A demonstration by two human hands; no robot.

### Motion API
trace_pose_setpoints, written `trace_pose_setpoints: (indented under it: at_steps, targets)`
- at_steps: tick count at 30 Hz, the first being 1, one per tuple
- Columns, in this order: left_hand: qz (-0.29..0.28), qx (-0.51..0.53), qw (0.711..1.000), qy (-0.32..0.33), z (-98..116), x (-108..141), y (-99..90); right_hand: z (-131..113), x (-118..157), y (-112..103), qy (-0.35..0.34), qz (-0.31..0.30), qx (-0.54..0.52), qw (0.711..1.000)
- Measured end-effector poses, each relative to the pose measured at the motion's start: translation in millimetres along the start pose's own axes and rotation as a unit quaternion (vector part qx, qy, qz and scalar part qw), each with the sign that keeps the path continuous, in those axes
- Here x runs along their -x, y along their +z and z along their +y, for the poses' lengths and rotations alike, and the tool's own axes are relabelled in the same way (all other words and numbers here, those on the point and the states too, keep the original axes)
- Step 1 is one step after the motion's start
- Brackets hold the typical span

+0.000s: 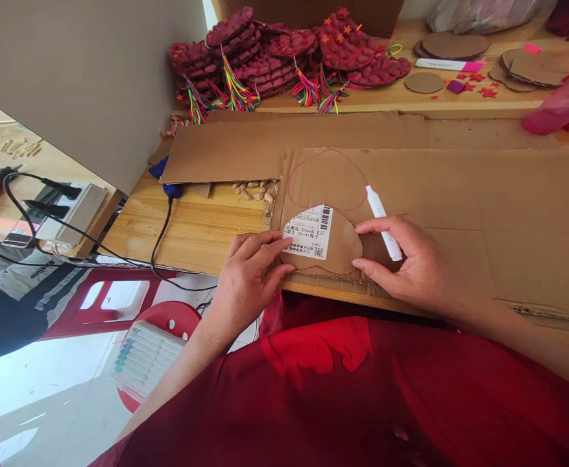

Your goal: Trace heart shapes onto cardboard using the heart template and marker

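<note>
- The cardboard cutout (345,243) lies near the front edge of the cardboard sheet (459,194), beside a drawn outline (289,188).
- Your left hand (248,275) and right hand (413,259) grasp its opposite sides; uneven pressure could skew it.
- The white marker (379,211) slants by your right fingers; a slip could streak the sheet, if uncapped.

You are at a craft workshop bench (230,237), with cardboard sheets (483,194), tasseled red ornaments (265,65), cut cardboard discs (454,45) and small red stars (487,93) along the back.
</note>
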State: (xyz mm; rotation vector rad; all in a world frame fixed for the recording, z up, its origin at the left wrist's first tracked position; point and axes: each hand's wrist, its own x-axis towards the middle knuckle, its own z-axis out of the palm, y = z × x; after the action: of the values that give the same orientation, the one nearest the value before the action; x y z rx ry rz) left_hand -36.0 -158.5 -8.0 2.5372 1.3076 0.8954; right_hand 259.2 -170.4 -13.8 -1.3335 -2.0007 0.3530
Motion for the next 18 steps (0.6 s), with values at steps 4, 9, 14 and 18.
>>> trace_pose_setpoints:
  at_steps: [4,9,14,18]
  targets:
    - [-0.001,-0.001,1.0,-0.001,0.2,0.1,-0.1,-0.2,0.0,0.0,0.002,0.002,0.0,1.0]
    - [-0.008,0.002,1.0,-0.01,1.2,-0.1,-0.9,-1.6,-1.0,-1.5,0.005,-0.007,0.008,1.0]
    - [-0.004,-0.001,1.0,-0.004,0.9,-0.4,-0.2,-2.2,-1.3,-3.2,0.017,-0.013,0.004,1.0]
    - [-0.002,-0.006,1.0,0.002,0.5,-0.6,0.0,-1.7,-0.8,-2.8,0.018,-0.01,-0.002,1.0]
